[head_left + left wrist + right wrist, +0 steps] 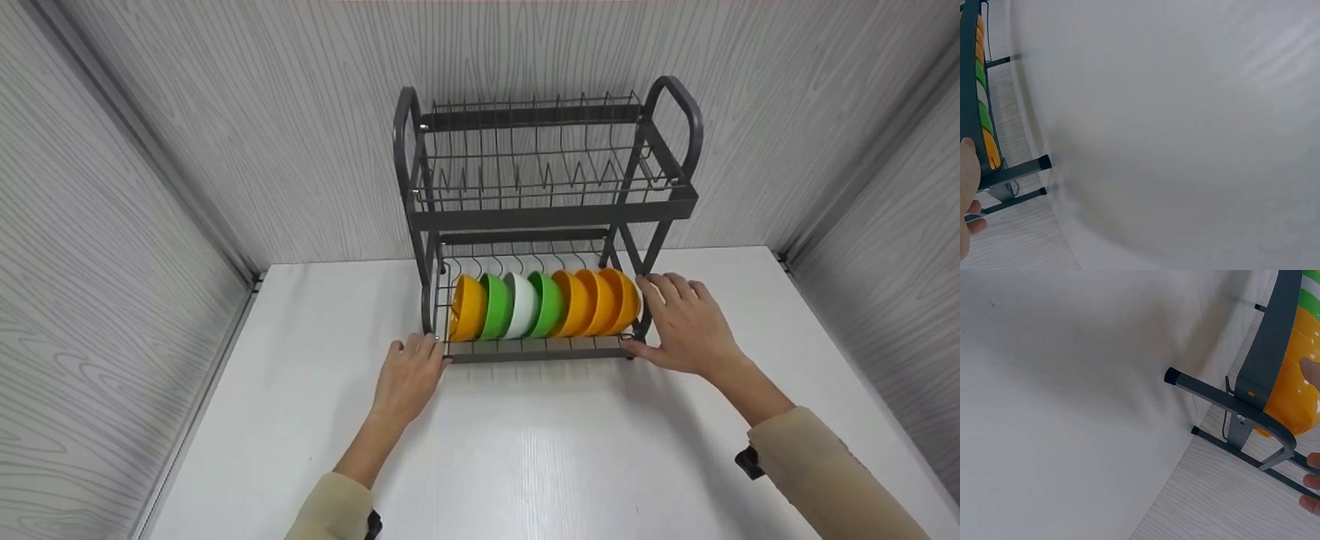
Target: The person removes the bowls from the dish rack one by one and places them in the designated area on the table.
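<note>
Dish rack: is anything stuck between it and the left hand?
Nothing visible is in the way: the left hand touches the dish rack at its lower front left corner. The bowls sit inside the rack, off to that hand's right.

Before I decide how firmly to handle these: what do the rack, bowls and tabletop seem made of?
The rack is probably metal with dark, satin paint, judging by its slender, screwed-together build. The bowls look glossy, with small highlights: plastic or glazed ceramic, I can't tell which. The tabletop may be smooth white laminate, given its soft sheen.
</note>
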The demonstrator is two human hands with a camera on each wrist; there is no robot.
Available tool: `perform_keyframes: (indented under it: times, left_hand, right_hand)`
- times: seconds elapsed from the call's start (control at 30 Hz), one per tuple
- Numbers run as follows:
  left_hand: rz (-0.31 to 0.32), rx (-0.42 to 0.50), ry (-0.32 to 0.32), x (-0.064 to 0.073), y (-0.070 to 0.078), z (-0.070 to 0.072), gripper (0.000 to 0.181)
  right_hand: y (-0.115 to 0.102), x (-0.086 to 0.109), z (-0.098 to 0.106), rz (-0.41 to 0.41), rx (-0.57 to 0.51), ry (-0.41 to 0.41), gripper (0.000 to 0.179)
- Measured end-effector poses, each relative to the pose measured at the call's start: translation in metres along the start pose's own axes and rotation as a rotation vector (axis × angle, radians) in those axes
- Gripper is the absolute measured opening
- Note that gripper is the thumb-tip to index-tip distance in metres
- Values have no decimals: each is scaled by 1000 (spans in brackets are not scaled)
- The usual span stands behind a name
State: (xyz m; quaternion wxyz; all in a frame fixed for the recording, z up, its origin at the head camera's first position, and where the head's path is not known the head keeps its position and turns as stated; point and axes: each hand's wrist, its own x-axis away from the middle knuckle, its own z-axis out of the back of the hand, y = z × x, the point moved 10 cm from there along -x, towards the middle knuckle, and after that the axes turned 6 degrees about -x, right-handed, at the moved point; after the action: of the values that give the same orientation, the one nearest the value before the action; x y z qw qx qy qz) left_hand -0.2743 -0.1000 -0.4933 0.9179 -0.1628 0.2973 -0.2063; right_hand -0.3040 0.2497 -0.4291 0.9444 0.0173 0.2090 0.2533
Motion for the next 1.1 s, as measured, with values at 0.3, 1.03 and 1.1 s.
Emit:
perform_keyframes:
  times: [0.3,1.03,1.1]
  left_hand:
    - [8,0,-14,0,0,-1,30]
    - [25,3,-38,0,0,-2,30]
    - [23,1,-30,0,-1,-1,30]
  right_hand:
    - [-3,-8,-5,22,1,14,102]
    - [-3,-22,-20,-12,35,-47,105]
    - [-2,-23,-22,-21,29,-53,104]
